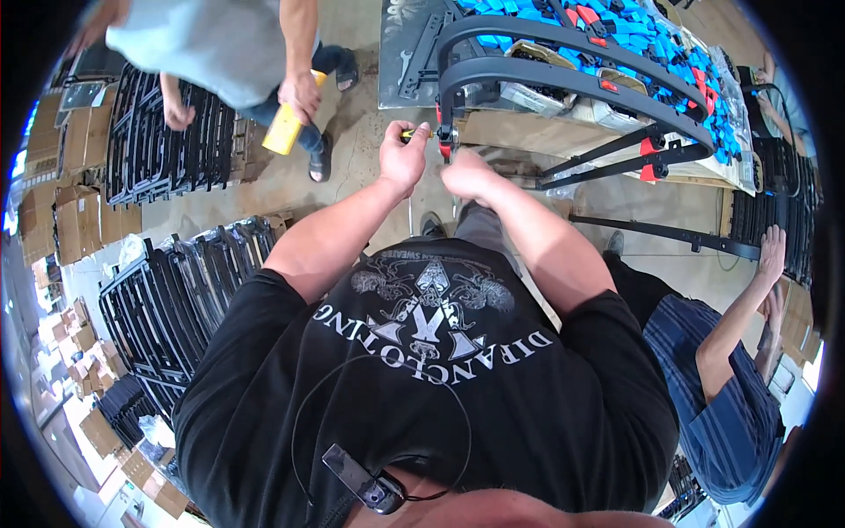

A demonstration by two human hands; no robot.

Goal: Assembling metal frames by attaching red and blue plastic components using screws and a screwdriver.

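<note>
- Left hand [403,158], upper middle of the frame, had its fingers closed around a small tool with a yellow-and-black handle [410,135], tip aimed at the end of the curved black frame [563,81].
- Right hand [468,176] sat just beside it, fingers curled against the frame end near a red clip [444,150]; whether it gripped anything I could not tell.
- Judged the step as fastening at that joint. Best done with the right hand steadying the frame and the tool kept in line with the fitting.
- The frame: two smooth, matte black bars arching to the upper right, with more red clips [652,172] at the far end. Likely rigid plastic or coated metal.
- Beneath it, a worktop [528,132] held a heap of blue and red blocks [642,40], small and hard-looking.
- Left of frame: stacks of black grilles [167,299] stood on a bare concrete floor [282,189], brown cardboard boxes [79,220] beside them.
- Another person at upper left held a yellow bar [286,128]; a third, in a striped shirt [704,396], stood at lower right.
</note>
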